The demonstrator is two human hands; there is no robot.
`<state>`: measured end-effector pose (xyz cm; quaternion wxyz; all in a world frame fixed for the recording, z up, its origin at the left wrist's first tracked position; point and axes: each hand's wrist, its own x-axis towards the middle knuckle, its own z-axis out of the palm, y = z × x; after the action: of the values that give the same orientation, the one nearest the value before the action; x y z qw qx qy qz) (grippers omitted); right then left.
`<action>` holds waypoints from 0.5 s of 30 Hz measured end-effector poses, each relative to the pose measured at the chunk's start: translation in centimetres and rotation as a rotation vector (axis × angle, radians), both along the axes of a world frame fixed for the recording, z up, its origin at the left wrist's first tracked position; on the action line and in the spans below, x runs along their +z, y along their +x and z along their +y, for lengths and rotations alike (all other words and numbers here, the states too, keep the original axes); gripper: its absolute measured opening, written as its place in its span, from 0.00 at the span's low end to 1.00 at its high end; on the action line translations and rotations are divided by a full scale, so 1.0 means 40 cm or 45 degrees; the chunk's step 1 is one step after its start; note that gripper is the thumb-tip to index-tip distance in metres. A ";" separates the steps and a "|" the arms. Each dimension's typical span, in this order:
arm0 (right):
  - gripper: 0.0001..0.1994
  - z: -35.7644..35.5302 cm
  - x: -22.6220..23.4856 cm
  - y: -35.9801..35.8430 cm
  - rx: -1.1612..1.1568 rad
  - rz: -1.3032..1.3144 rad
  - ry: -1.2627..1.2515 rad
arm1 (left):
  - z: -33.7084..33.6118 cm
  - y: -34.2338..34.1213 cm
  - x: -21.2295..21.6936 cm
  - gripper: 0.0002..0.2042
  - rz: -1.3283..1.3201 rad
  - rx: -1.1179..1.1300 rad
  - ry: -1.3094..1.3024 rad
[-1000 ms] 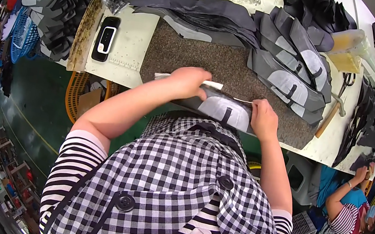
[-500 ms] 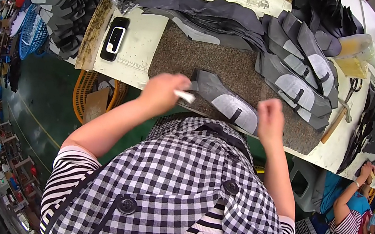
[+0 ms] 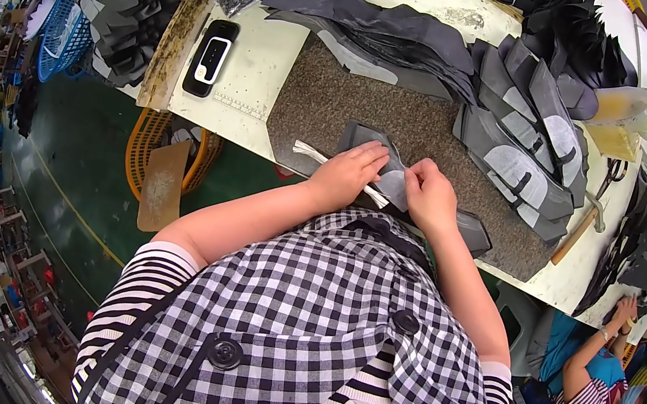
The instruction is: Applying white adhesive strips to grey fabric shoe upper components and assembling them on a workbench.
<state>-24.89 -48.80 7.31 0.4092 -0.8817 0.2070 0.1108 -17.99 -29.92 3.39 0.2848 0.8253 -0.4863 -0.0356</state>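
Observation:
A dark grey flat cut piece [image 3: 366,133], perhaps a shoe upper part, lies at the board's near edge with both hands on it. My left hand [image 3: 350,174] rests over its left part, fingers stretched forward and close together. A bundle of thin white strips [image 3: 311,150] runs beneath that palm, its ends showing on either side; it seems tucked in the hand. My right hand [image 3: 431,197] is closed, thumb and fingers pinching the piece's upper edge near the middle. The piece's dark right end [image 3: 474,233] sticks out past this hand. Its light patch is mostly hidden.
The brown speckled board [image 3: 343,93] bears stacked grey pieces [image 3: 388,32] behind and fanned pieces [image 3: 520,167] at right. A phone [image 3: 210,58] lies left; a hammer [image 3: 577,234] and scissors [image 3: 612,175] lie right. An orange basket [image 3: 143,157] stands below; a co-worker's hand [image 3: 624,311] is far right.
My left hand has moved right onto the piece with the white strips. The right hand has come left and now grips the piece's edge, and the light patch is largely out of sight.

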 end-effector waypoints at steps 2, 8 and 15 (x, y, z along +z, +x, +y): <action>0.09 -0.006 0.003 -0.004 0.026 -0.016 0.089 | -0.001 0.002 0.000 0.18 0.004 0.006 -0.007; 0.08 -0.008 -0.005 -0.004 0.033 -0.028 0.076 | -0.004 0.001 0.000 0.18 -0.026 -0.011 0.059; 0.08 -0.016 0.004 -0.022 -0.009 -0.067 0.039 | -0.014 0.001 0.018 0.20 -0.077 -0.057 0.164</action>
<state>-25.76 -49.42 7.47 0.4284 -0.8772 0.1974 0.0893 -17.95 -30.48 4.09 0.2155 0.8316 -0.5097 -0.0482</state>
